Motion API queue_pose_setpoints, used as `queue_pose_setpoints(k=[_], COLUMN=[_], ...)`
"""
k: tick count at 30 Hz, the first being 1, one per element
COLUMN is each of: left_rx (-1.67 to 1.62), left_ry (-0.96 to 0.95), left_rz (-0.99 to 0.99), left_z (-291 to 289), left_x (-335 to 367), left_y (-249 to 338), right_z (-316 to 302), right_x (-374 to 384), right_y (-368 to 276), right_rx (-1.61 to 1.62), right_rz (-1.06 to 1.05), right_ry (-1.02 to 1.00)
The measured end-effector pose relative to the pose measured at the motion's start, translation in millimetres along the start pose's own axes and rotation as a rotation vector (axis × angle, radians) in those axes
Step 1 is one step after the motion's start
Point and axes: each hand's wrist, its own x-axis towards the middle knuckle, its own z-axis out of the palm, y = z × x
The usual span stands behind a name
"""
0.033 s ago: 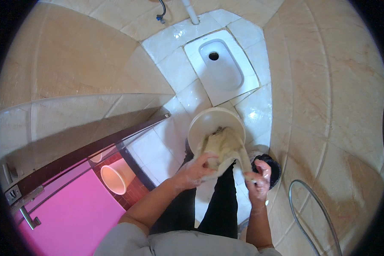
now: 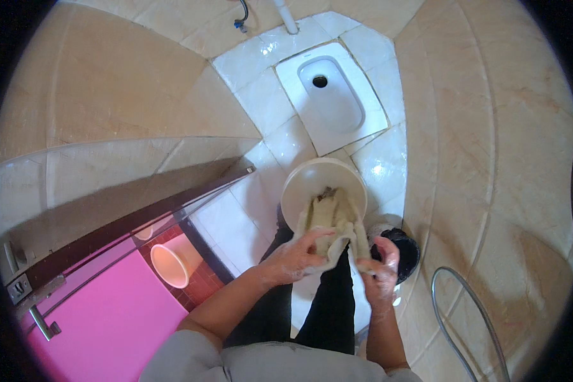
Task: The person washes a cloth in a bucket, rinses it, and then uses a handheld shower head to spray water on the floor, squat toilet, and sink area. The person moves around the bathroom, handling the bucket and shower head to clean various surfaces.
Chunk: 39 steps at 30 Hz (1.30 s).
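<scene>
A pale cream cloth [image 2: 330, 219], wet-looking, stretches between my two hands and hangs down into a cream bucket [image 2: 297, 186] in front of my legs. My left hand [image 2: 297, 256] grips the cloth's near left part, thumb and fingers curled toward each other. On the other side, my right hand [image 2: 381, 270] pinches a near right edge of it, with the index finger raised. Suds or water whiten the skin of both hands. Something darker, which I cannot make out, shows at the cloth's far end inside the bucket.
A white squat toilet [image 2: 337, 102] is set in the wet tiled floor beyond the bucket. A black-lined bin [image 2: 406, 256] stands close to my right hand. A grey hose [image 2: 449, 318] hangs along the right wall. Left are a pink door [image 2: 102, 305] and an orange bucket [image 2: 170, 266].
My right hand has shifted slightly left and down, toward my left hand. The cloth between them has bunched a little narrower. Both hands keep their hold.
</scene>
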Motion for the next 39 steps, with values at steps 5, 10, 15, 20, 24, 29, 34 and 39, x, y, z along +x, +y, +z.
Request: queue_pose_setpoints(k=[5,10,15,20,24,29,34,39], left_rx=[-0.047,-0.211,-0.567,-0.545,-0.557,-0.3,-0.383,-0.375], left_ry=[0.146,0.122,-0.066,0.131,0.463,0.515,0.499,0.322], left_rz=[0.319,0.528,0.489,0.374,-0.08,-0.526,-0.469,-0.379], left_z=[10,14,-7,-44,-46,30,69,86], left_x=[2,-10,-9,-13,6,54,57,34], left_y=[40,81,130,88,8,-153,-217,-224], right_z=[4,23,52,85,98,132,190,278], right_x=[1,5,3,-14,0,62,81,45], right_y=[-11,-15,49,172,196,253,355,436], right_rx=[0.159,0.511,0.168,0.104,-0.306,-0.5,-0.562,-0.919], right_rz=[-0.049,0.654,0.239,0.107,0.448,0.757,0.581,0.32], right_ry=[-0.246,-0.26,-0.415,-0.498,-0.279,-0.191,-0.111,-0.275])
